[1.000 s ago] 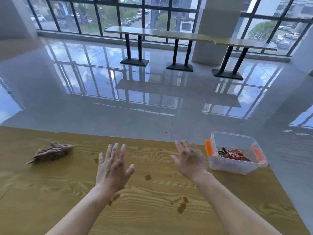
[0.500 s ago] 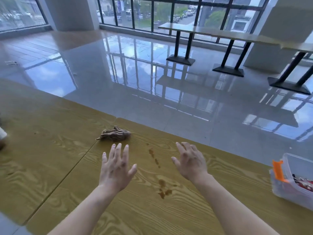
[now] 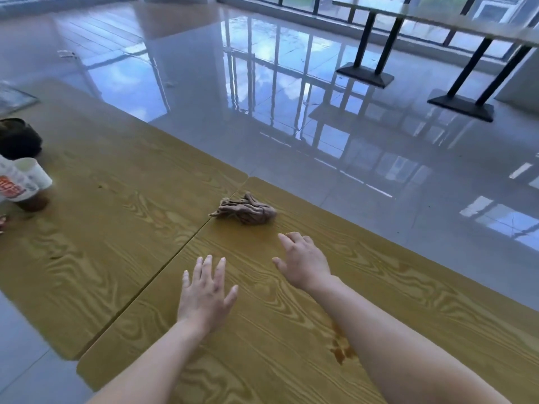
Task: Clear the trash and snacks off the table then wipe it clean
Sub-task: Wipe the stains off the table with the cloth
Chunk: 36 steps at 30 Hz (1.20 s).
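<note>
A crumpled brown rag [image 3: 246, 212] lies on the wood-grain table [image 3: 116, 258], close to the far edge and beside the seam between two tabletops. My right hand [image 3: 303, 262] hovers just short of the rag with relaxed fingers and holds nothing. Nearer to me, my left hand [image 3: 205, 293] is spread flat above the table, also empty. A brown spill stain [image 3: 341, 346] marks the wood next to my right forearm. At the left edge lies a tipped paper cup [image 3: 22, 180] with brown liquid under it.
A dark round object [image 3: 17, 138] sits behind the cup at the far left. Beyond the table is a glossy grey floor [image 3: 291, 97]. Another long table on black legs [image 3: 376, 42] stands by the windows at the upper right.
The view has swung left, so the clear bin has left the frame and the cup has come in. The rag now lies nearer the centre, and my right hand has moved toward it.
</note>
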### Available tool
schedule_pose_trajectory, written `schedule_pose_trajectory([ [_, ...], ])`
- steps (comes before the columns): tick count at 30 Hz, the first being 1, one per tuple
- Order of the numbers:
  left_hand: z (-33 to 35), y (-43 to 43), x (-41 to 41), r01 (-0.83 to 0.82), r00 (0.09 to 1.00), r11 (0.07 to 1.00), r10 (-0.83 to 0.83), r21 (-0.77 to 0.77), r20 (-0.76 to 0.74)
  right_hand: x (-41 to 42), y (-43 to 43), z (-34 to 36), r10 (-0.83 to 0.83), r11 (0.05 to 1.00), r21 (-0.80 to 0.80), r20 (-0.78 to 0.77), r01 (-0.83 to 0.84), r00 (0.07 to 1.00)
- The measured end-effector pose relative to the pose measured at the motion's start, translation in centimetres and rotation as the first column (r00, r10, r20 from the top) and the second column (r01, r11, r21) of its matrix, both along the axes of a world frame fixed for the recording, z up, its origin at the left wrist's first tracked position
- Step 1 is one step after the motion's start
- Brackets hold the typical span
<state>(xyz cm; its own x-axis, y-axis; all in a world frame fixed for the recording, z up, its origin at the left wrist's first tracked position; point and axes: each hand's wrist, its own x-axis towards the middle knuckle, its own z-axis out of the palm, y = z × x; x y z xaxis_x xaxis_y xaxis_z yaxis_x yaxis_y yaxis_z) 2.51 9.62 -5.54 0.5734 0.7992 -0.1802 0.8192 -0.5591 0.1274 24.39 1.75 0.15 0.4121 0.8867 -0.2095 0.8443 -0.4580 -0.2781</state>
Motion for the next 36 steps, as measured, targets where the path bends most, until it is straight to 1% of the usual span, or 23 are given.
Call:
schedule_pose_trajectory([
  [2, -1.7, 0.6, -0.2, 0.02, 0.999, 1.0, -0.021, -0.017, -0.035, 0.0, 2.8, -1.0, 0.012, 1.0, 0.025, -0.033, -0.012, 0.999],
  [4, -3.1, 0.8, -0.5, 0.05, 0.997, 0.999, -0.05, -0.002, -0.056, 0.1, 5.6, -1.7, 0.019, 0.998, 0.06, -0.052, -0.016, 0.998],
  [7, -4.2, 0.6, -0.9, 0.06, 0.998, 0.997, -0.058, 0.055, -0.028, 0.7, 9.7, -2.7, 0.033, 0.995, 0.092, -0.066, -0.027, 0.997],
  [9, -4.6, 0.6, -1.0, 0.057, 0.998, 0.996, -0.058, 0.075, 0.005, 1.1, 12.2, -3.3, 0.048, 0.998, 0.045, -0.059, -0.045, 0.997],
  [11, -4.9, 0.6, -0.9, 0.053, 0.998, 0.996, -0.055, 0.074, 0.035, 1.3, 14.1, -4.1, 0.072, 0.996, -0.041, -0.058, -0.075, 0.996],
  [13, -5.0, 0.7, -0.8, 0.046, 0.997, 0.996, -0.05, 0.072, 0.062, 1.3, 15.0, -4.8, 0.101, 0.99, -0.094, -0.012, -0.101, 0.995],
  [16, -5.3, 0.8, -0.8, 0.046, 0.997, 0.996, -0.051, 0.076, 0.058, 0.9, 14.5, -5.5, 0.103, 0.995, -0.016, 0.137, -0.102, 0.985],
  [18, -5.4, 0.7, -0.8, 0.05, 0.996, 0.996, -0.055, 0.077, 0.063, 0.4, 13.5, -5.6, 0.08, 0.995, 0.041, 0.185, -0.089, 0.979],
  [20, -5.4, 0.7, -0.7, 0.053, 0.996, 0.996, -0.058, 0.075, 0.064, -0.2, 12.0, -5.6, 0.078, 0.993, 0.071, 0.187, -0.093, 0.979],
  [25, -5.2, 1.1, -0.9, 0.059, 0.996, 0.995, -0.063, 0.075, 0.058, -2.4, 5.6, -4.9, 0.05, 0.995, 0.082, 0.035, -0.053, 0.998],
  [30, -4.7, 1.2, -1.2, 0.085, 0.995, 0.995, -0.087, 0.055, 0.05, -5.9, -3.4, -4.8, -0.021, 0.996, 0.089, 0.0, 0.021, 1.0],
  [33, -4.2, 0.7, -1.3, 0.191, 0.979, 0.98, -0.194, 0.051, 0.07, -8.9, -9.7, -4.9, -0.043, 0.995, 0.092, 0.013, 0.041, 0.999],
  [36, -4.0, -2.0, -0.5, 0.372, 0.924, 0.927, -0.375, 0.054, 0.076, -10.5, -15.6, -5.3, -0.155, 0.975, 0.162, 0.018, 0.15, 0.988],
])
